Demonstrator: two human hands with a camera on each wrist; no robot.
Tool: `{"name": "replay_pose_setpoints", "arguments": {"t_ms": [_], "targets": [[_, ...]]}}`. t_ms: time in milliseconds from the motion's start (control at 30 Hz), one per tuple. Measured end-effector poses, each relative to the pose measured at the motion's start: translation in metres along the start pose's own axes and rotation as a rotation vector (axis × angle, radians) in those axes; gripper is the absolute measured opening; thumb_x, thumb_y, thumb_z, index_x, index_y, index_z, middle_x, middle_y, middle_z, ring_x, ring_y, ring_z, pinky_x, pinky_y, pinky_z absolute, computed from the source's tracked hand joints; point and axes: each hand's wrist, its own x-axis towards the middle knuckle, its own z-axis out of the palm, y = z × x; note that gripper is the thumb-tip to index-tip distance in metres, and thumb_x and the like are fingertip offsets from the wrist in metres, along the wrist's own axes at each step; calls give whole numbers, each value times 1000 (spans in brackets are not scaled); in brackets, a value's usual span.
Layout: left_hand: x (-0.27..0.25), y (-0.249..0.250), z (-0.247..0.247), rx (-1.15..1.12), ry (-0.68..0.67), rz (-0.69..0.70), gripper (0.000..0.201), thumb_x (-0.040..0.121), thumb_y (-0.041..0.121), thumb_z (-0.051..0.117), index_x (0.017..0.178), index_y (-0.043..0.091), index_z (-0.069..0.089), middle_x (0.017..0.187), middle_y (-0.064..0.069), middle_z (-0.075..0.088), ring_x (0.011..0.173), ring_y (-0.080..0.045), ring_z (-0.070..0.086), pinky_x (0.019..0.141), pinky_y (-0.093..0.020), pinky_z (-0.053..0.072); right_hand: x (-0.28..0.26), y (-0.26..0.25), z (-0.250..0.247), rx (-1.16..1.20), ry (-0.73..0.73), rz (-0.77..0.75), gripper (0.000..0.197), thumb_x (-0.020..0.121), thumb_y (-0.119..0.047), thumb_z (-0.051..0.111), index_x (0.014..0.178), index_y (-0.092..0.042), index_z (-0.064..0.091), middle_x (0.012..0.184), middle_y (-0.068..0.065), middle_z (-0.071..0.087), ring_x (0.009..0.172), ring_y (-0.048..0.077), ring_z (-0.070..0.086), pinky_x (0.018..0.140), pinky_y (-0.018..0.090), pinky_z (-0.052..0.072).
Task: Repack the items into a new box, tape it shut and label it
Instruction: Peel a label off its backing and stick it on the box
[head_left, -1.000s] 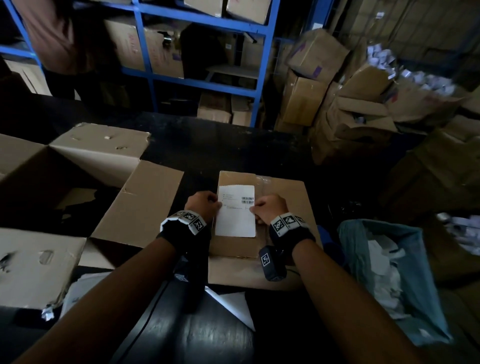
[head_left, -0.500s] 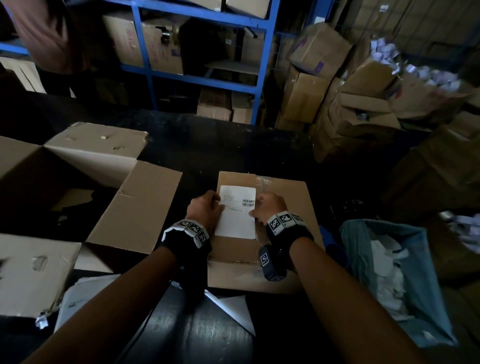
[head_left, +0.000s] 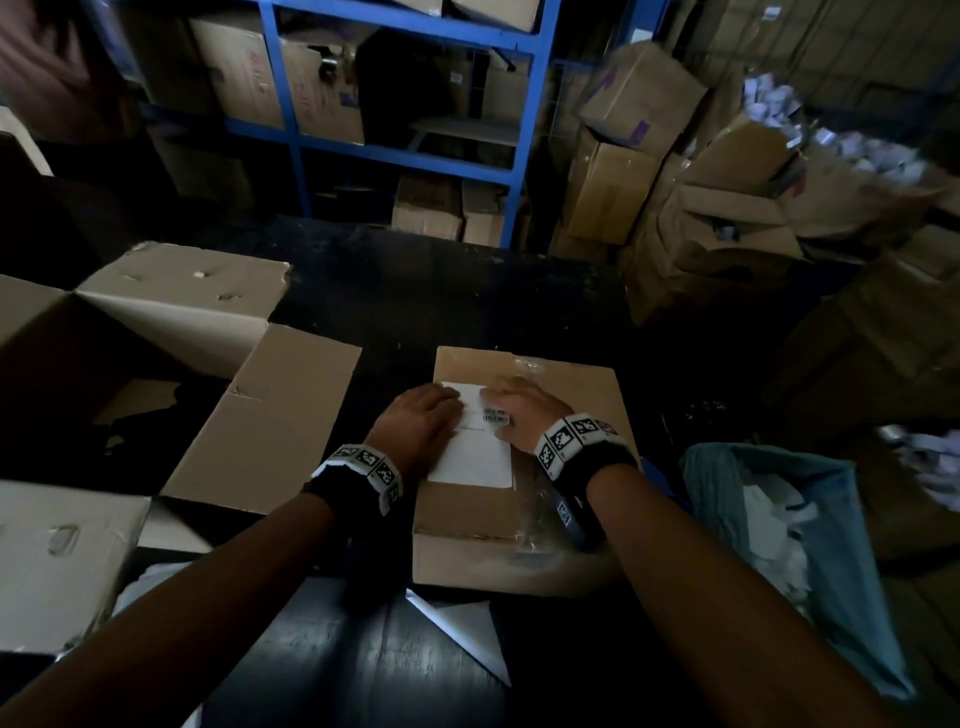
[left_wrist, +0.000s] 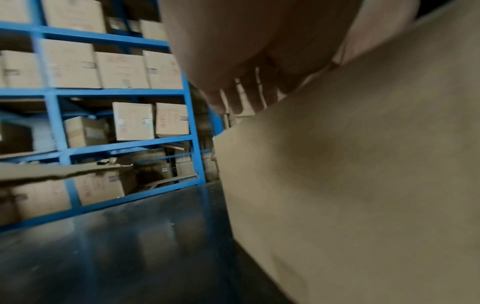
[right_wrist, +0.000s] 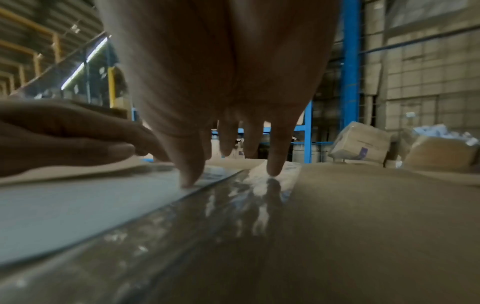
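A closed cardboard box (head_left: 566, 452) sealed with clear tape (right_wrist: 233, 207) sits on the dark table (head_left: 415, 291) in front of me. A white label (head_left: 475, 457) with a barcode lies on its top. My left hand (head_left: 423, 418) lies flat on the label's left edge, fingers straight. My right hand (head_left: 519, 410) presses the label's upper right part, near the barcode. In the right wrist view its fingertips (right_wrist: 189, 181) push down on the label (right_wrist: 64, 211) and the tape. The left wrist view shows the box side (left_wrist: 363, 195) and straight fingers (left_wrist: 241, 98) over the top.
A large open cardboard box (head_left: 130, 374) stands on the left with its flaps spread. A blue bag (head_left: 810, 561) of white paper scraps sits at the right. A white paper piece (head_left: 462, 629) lies on the near table. Blue shelving (head_left: 405, 150) and piled cartons (head_left: 675, 197) stand behind.
Both hands have slid up the label toward its far end, from its sides onto its upper part. The box has not moved.
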Motion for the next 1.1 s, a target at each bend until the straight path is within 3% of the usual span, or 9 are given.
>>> {"name": "replay_pose_setpoints", "arguments": {"t_ms": [100,200,367,567,733,900,1000,1100], "targets": [[9,-10,3,48,-290,22,77,86,58,2,145,16,29,154,-4,25,143,-23,20,116,-37,10,5,3,2,-151,-164,-47,56,102,-32,29,153,-21,9,162,-2,0,149,21,1,118,44,19],[20,-15,1,157,-420,-35,57,96,45,9,149,25,5,159,5,3,146,-15,0,117,-40,1,8,10,9,-185,-201,-42,56,103,-39,16,153,-25,-5,161,-6,-12,149,17,-7,119,40,7],[29,-14,1,214,-427,-94,51,99,38,14,148,32,3,158,9,-3,146,-15,-3,117,-46,9,10,15,17,-200,-234,-61,59,98,-53,15,150,-37,-9,160,-9,-19,148,17,-15,118,42,2],[34,-10,5,200,-415,-214,50,98,42,11,146,38,1,158,8,-6,145,-24,-9,116,-55,4,-9,11,16,-209,-298,-95,79,89,-70,28,149,-37,-13,158,-8,-25,146,19,-21,119,45,-4],[32,-8,5,179,-380,-335,50,98,43,11,147,36,2,159,3,-6,145,-22,-9,116,-54,3,-26,1,22,-225,-313,-160,63,98,-56,24,150,-39,-7,159,-8,-22,147,20,-19,117,54,-3],[21,-3,1,115,-253,-366,53,98,37,20,147,18,16,158,-3,7,146,-22,5,117,-46,14,-25,3,13,-111,-250,-156,51,101,-45,28,150,-42,13,162,-9,-5,149,18,-5,117,55,4],[-3,1,0,62,-292,-318,58,98,43,20,149,17,9,159,-3,3,146,-20,6,118,-41,15,-16,0,12,-164,-217,-88,56,101,-45,25,152,-36,5,161,-12,-6,149,18,-4,116,52,9],[-35,8,-1,53,-338,-233,67,91,54,10,149,20,4,159,-2,-1,146,-19,6,118,-39,14,-8,-2,11,-234,-239,-71,54,101,-44,17,151,-36,-4,160,-15,-11,149,17,-8,116,57,7]]}}
